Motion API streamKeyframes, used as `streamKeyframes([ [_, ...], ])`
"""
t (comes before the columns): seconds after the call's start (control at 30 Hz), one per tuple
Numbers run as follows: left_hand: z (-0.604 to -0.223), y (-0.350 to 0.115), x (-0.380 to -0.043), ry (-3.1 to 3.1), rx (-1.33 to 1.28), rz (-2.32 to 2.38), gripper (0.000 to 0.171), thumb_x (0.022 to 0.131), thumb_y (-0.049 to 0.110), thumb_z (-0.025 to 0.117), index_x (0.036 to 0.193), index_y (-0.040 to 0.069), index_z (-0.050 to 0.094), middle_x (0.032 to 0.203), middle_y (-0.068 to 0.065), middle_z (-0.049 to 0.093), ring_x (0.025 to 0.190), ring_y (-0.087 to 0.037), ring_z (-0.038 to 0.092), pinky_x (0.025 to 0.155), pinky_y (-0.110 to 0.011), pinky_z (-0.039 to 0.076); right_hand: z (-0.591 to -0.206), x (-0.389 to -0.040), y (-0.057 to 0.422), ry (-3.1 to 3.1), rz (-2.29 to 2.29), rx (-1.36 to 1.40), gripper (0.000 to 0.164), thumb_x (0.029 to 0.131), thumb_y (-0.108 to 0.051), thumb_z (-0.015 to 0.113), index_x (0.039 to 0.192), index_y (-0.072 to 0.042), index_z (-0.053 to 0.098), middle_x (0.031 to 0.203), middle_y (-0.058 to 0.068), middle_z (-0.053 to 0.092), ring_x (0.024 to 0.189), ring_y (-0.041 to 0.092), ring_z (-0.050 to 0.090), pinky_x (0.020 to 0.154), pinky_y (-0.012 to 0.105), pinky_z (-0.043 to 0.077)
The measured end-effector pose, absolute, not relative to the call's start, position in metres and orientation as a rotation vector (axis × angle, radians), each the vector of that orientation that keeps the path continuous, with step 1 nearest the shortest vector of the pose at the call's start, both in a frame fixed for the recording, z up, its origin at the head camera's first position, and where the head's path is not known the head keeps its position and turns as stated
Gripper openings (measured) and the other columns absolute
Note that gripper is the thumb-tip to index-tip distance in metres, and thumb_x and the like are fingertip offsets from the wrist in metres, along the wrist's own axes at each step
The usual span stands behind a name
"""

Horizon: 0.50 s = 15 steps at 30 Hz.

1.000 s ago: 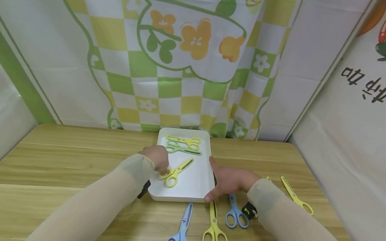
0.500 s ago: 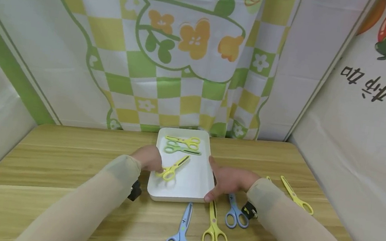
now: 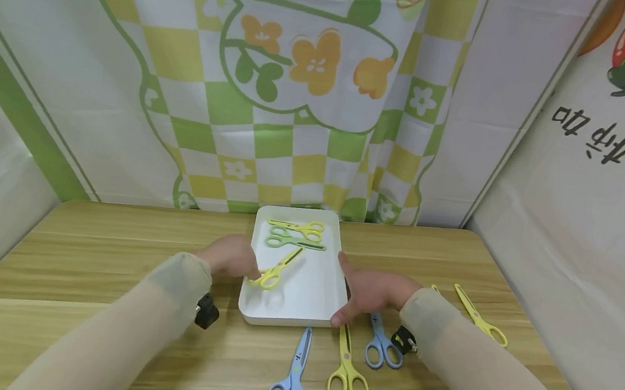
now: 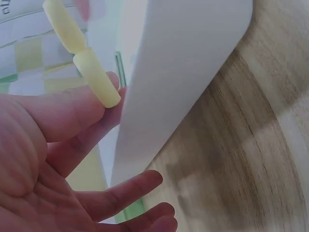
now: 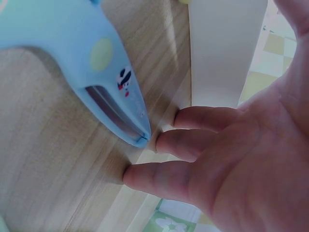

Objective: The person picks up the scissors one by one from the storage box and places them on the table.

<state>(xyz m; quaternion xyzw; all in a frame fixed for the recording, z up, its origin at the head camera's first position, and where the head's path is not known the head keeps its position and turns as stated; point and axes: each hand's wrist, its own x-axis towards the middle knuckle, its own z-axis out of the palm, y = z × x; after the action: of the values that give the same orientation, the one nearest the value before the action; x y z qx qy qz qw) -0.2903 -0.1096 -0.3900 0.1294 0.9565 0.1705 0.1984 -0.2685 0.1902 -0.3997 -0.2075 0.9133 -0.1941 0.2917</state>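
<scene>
Over the left part of the white tray (image 3: 315, 293), my left hand (image 3: 231, 256) pinches yellow scissors (image 3: 274, 275) by a handle loop, blades angled up toward the far right. In the left wrist view, thumb and index finger meet at the yellow handle (image 4: 98, 81), beside the tray's outer wall (image 4: 178, 58). Yellow scissors (image 3: 314, 229) and green scissors (image 3: 295, 241) lie at the tray's far end. At the tray's right side, my right hand (image 3: 375, 292) rests with fingers extended, its thumb at the near corner. The right wrist view shows its fingertips on the table, close to blue scissors (image 5: 106, 63).
In front of the tray lie blue scissors (image 3: 295, 375) and yellow scissors (image 3: 346, 371), with another blue pair (image 3: 382, 343) under the right wrist. Yellow scissors (image 3: 481, 320) lie farther right, beside a yellow tip (image 3: 435, 289) mostly hidden by the forearm. A patterned curtain (image 3: 295, 147) hangs behind.
My left hand has moved left toward the tray's rim, drawing the yellow scissors with it, their blades shifting left and slightly farther away. My right hand has stayed in place.
</scene>
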Motion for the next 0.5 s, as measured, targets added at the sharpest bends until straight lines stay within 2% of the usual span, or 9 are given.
streamKeyframes([
  [0.1,-0.389,-0.115,-0.287,2.658,0.316,0.609,0.013,0.083,0.021,0.075,0.076,0.011,0.073,0.081,0.0,0.065,0.075,-0.018,0.056,0.075,-0.037,0.05,-0.4,-0.268,0.19,2.436,-0.515,-0.554,0.142,0.071,-0.053,0.086,0.155,-0.001,-0.016,0.156,0.029,0.024,0.143,0.029,0.03,0.115,0.038,0.024],
  [0.23,-0.388,-0.121,-0.281,2.649,0.283,0.698,0.019,0.08,0.018,0.074,0.065,0.011,0.064,0.065,0.0,0.053,0.062,-0.017,0.047,0.061,-0.03,0.042,-0.4,-0.269,0.19,2.446,-0.493,-0.552,0.142,0.071,-0.055,0.085,0.155,-0.002,-0.016,0.156,0.028,0.027,0.142,0.028,0.031,0.115,0.037,0.025],
  [0.5,-0.384,-0.13,-0.262,2.634,0.276,0.789,0.016,0.076,0.017,0.073,0.064,0.014,0.064,0.065,0.004,0.05,0.063,-0.016,0.045,0.061,-0.029,0.04,-0.402,-0.271,0.19,2.438,-0.496,-0.551,0.143,0.071,-0.055,0.085,0.155,-0.002,-0.017,0.157,0.028,0.024,0.143,0.028,0.029,0.116,0.038,0.023],
])
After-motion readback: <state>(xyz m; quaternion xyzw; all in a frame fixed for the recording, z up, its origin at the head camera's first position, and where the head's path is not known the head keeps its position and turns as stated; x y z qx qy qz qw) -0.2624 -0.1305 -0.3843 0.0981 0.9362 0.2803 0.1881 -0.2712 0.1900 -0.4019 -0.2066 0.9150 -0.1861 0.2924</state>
